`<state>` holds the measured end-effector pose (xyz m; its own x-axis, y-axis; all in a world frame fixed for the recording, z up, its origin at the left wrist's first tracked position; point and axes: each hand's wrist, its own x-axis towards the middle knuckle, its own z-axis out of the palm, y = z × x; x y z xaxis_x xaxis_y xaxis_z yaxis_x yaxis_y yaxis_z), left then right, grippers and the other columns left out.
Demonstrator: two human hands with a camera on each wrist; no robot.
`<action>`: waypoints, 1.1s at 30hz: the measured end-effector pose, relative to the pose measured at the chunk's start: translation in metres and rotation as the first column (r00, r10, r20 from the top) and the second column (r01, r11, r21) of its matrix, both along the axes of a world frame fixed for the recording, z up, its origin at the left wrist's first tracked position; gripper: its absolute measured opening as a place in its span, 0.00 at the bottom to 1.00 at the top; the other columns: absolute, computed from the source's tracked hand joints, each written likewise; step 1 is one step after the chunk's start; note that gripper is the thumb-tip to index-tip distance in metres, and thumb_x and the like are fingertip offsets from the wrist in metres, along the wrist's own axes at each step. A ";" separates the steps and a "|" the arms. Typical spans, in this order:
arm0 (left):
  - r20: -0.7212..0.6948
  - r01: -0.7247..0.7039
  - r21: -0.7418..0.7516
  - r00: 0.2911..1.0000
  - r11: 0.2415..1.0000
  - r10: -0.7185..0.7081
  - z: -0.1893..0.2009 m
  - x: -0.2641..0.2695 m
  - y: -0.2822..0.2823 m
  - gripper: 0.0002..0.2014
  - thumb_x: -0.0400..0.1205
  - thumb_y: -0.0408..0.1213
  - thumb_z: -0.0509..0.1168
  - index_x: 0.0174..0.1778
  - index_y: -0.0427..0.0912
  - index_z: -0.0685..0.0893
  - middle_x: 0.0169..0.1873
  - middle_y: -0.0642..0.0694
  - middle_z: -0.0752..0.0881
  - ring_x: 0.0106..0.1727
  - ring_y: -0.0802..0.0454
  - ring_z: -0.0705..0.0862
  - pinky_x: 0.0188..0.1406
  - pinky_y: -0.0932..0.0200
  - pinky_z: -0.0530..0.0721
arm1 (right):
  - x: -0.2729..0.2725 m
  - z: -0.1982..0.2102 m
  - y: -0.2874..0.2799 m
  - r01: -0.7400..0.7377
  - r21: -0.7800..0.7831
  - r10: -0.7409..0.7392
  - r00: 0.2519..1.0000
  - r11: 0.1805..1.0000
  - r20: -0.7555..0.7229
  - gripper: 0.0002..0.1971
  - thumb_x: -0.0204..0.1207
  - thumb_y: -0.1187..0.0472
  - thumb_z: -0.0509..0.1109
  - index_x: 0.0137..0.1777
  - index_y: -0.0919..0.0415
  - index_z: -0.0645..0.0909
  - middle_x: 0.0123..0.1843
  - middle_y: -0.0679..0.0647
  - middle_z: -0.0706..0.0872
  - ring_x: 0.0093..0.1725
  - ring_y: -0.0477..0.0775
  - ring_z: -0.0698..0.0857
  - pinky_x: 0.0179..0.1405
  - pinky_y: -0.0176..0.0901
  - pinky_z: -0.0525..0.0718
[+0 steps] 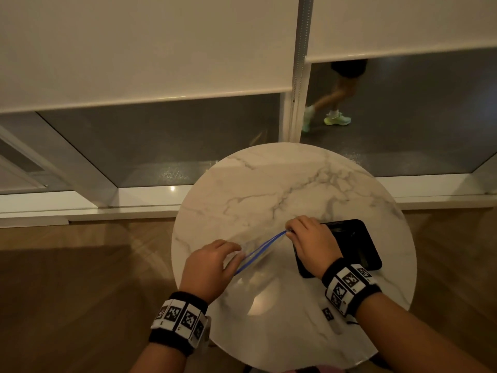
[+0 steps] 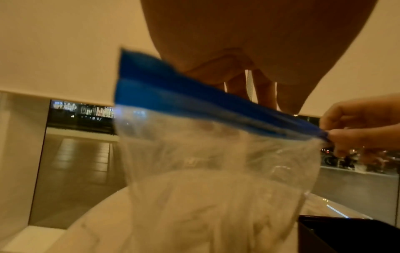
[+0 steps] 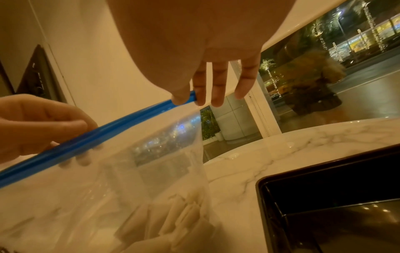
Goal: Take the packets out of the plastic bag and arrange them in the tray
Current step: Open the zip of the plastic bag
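Clear plastic bag (image 1: 252, 265) with blue zip strip (image 2: 194, 101) — black tray (image 1: 357, 246) — white, grey-veined marble table (image 1: 282, 189).

Clear thin plastic bag (image 3: 112, 179), crinkled, glossy, with opaque blue zip strip (image 2: 184, 95). Pale, papery-looking packets (image 3: 179, 217) inside. White grey-veined marble tabletop (image 1: 282, 189), polished, reflective. Black tray (image 3: 324, 205), smooth and glossy. Wood-grain floor (image 1: 67, 292), matt. Black cloth wristbands (image 1: 174, 323).

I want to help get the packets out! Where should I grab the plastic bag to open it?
Best bet: the blue zip strip along the top of the plastic bag. It looks like the stiffest part. Pinch it from above, near both ends, as the left hand and right hand do, and pull apart. The packets sit low inside.
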<state>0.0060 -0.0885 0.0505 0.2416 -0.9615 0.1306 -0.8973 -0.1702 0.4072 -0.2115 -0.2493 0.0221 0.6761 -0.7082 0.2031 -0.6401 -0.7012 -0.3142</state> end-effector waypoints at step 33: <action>0.218 -0.286 0.321 0.950 0.903 0.223 -0.027 -0.035 0.050 0.22 0.72 0.34 0.74 0.61 0.59 0.88 0.67 0.46 0.83 0.50 0.41 0.87 0.34 0.48 0.84 | 0.058 0.029 0.061 -0.226 0.236 0.327 0.674 0.945 -0.662 0.15 0.82 0.65 0.56 0.64 0.59 0.78 0.57 0.58 0.87 0.56 0.63 0.87 0.50 0.52 0.80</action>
